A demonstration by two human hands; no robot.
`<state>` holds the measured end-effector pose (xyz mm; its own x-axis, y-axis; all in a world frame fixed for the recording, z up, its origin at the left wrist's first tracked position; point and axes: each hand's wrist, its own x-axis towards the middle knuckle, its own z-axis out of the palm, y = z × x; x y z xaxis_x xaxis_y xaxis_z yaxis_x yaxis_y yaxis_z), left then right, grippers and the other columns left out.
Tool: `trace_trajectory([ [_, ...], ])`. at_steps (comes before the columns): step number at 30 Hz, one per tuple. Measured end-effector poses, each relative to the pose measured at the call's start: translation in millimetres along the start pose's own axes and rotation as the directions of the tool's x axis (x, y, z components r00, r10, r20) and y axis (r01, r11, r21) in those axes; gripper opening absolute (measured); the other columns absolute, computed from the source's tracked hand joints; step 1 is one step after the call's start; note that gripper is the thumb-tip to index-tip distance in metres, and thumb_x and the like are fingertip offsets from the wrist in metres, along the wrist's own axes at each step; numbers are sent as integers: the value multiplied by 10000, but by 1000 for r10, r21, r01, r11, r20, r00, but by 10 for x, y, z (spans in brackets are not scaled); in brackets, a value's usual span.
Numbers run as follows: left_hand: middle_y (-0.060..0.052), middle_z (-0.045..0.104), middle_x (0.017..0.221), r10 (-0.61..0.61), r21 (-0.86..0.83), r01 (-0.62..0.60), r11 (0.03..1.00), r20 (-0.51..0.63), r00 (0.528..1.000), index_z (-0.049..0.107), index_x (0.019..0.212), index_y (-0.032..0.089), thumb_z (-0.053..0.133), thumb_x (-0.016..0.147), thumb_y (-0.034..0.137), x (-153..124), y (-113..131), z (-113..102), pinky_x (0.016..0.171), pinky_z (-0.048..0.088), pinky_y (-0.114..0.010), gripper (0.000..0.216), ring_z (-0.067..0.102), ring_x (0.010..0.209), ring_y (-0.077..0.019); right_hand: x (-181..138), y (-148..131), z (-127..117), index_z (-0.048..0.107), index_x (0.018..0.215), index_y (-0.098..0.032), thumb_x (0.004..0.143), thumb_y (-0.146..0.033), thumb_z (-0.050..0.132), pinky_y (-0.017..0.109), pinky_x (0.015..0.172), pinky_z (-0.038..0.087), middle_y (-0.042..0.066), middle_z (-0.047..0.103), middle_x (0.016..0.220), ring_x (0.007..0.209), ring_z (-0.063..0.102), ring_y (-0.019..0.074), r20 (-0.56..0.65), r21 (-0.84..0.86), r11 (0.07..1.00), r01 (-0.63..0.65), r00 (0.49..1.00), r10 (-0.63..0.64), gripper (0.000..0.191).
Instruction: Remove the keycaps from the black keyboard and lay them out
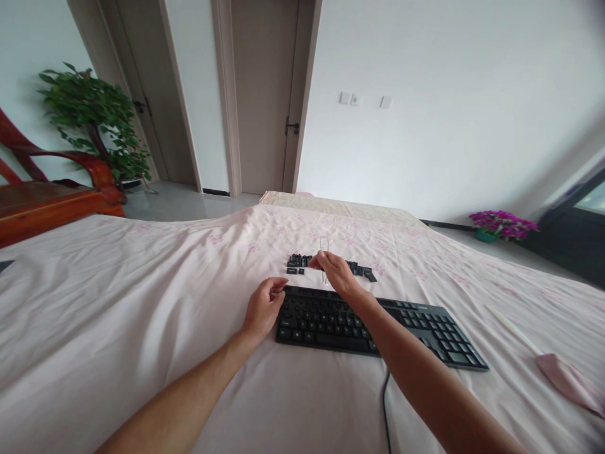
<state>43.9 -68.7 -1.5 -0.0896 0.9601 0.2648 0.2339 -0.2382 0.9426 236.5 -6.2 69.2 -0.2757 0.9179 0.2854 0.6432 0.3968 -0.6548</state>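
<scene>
A flat black plastic computer keyboard (378,325) lies on a pale pink floral bedsheet (142,302) that covers the bed, its thin black cable (385,403) trailing toward the person. Several sockets in its upper left rows look bare. Just beyond its far edge sits a loose row of small black plastic keycaps (331,265), touching or nearly touching one another.

The right hand (336,272) hovers over the far edge of the keyboard, between it and the keycaps, fingers pinched around a thin bent-wire keycap puller (324,258) whose loop stands up above the knuckles. Whether a cap is caught in the wire I cannot tell. The left hand (263,309) rests at the keyboard's left end, fingers curled loosely and touching or just beside its corner; it seems to steady the board rather than grip anything.

As a judgement: the keycaps should be very light, hard and smooth, easy to flick away or lose in the folds of the sheet, so a fingertip pinch on two opposite sides suits them best. Their stems underneath are likely the fragile part. The wire puller is springy and thin and wants a firm pinch low on its shank. The keyboard is stiff and light, yet the soft bed beneath gives way, so it is best held at a short edge or pressed flat on the frame, not on the keys

Off to the right lie a folded pink cloth (570,381) and a slim white stick (513,329)
</scene>
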Motion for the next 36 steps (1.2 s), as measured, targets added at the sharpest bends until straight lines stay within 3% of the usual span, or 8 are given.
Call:
trace_trajectory([
  [5, -59, 675, 1019, -13, 39, 13, 999, 0, 1000, 641, 1010, 174, 537, 800, 222, -41, -15, 12, 821, 492, -290, 240, 631, 926, -172, -284, 12, -173, 681, 838, -206, 959, -482, 268, 260, 699, 424, 20, 646, 748, 709, 571, 152, -95, 55, 998, 19, 995, -14, 511],
  [8, -51, 682, 1001, -23, 77, 23, 997, 7, 1000, 648, 1002, 181, 527, 812, 248, -11, -15, 7, 798, 495, -282, 235, 636, 880, -167, -386, 111, -161, 670, 899, -193, 931, -518, 329, 244, 597, 429, 19, 622, 734, 631, 537, 137, -121, 217, 976, -29, 991, 57, 472],
  [12, -38, 685, 1001, 23, 179, -26, 983, 20, 1000, 663, 976, 197, 521, 813, 235, 205, 86, 10, 791, 487, -276, 220, 628, 833, -153, -441, 235, -64, 649, 925, -165, 878, -545, 434, 230, 519, 452, 33, 604, 758, 619, 537, 133, -172, 527, 846, -78, 965, 196, 438],
  [16, -21, 692, 946, 115, 293, -125, 948, 51, 992, 679, 907, 212, 533, 796, 193, 440, 269, 99, 769, 475, -259, 184, 619, 820, -147, -476, 232, 42, 631, 987, -164, 833, -472, 554, 248, 589, 494, 34, 626, 803, 629, 567, 125, -163, 656, 751, -80, 956, 244, 353],
  [21, -4, 685, 938, 163, 318, -181, 931, 82, 983, 670, 918, 230, 506, 842, 231, 354, 324, 223, 786, 462, -264, 181, 612, 830, -146, -591, 126, 100, 637, 1013, -171, 848, -400, 563, 254, 636, 481, 50, 684, 836, 691, 592, 142, -147, 611, 792, -15, 980, 132, 292],
  [28, -22, 662, 932, 196, 281, -229, 932, 139, 971, 661, 932, 219, 489, 878, 290, 70, 183, 139, 791, 460, -280, 194, 594, 896, -168, -744, 44, 132, 609, 1085, -192, 873, -316, 561, 270, 707, 483, 31, 692, 849, 776, 611, 153, -69, 564, 825, 48, 998, -11, 250],
  [36, -28, 671, 966, 269, 235, -325, 916, 241, 932, 681, 912, 221, 546, 863, 359, 41, 209, 152, 919, 425, -324, 200, 575, 983, -188, -762, -71, 166, 672, 954, -228, 868, -231, 581, 303, 853, 458, 19, 679, 904, 884, 619, 166, -21, 293, 931, 215, 976, -219, 126],
])
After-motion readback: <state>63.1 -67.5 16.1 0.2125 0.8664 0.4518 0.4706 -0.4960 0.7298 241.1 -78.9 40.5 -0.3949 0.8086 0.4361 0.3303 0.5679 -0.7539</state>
